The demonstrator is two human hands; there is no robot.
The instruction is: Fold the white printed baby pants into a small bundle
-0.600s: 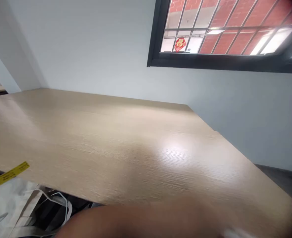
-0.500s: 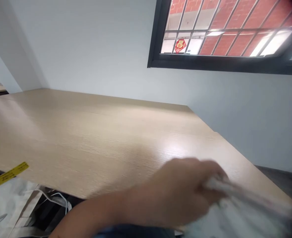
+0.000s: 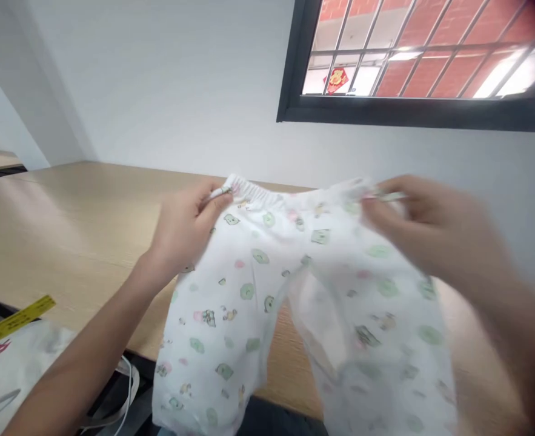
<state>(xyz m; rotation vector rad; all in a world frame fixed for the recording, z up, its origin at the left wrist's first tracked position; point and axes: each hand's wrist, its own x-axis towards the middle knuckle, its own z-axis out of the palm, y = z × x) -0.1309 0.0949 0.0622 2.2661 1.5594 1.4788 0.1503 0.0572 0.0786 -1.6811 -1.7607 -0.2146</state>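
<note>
A pair of small white pants with green and pink cartoon prints hangs between my hands, above the table's near edge. My left hand pinches the elastic waistband at its left end. At the right end my right hand, a little blurred, grips the same waistband. Both legs hang down and spread apart, with the table showing through the gap at the crotch. The leg bottoms run down near the frame's lower edge.
A light wood table reaches back to a pale wall with a barred window. At lower left are a white bag with red marks, a yellow printed strip and a white cord.
The pants have come up from the lower right to the middle and are now spread out. Both hands hold the waistband, where before one hand was seen gripping the bunched cloth.
</note>
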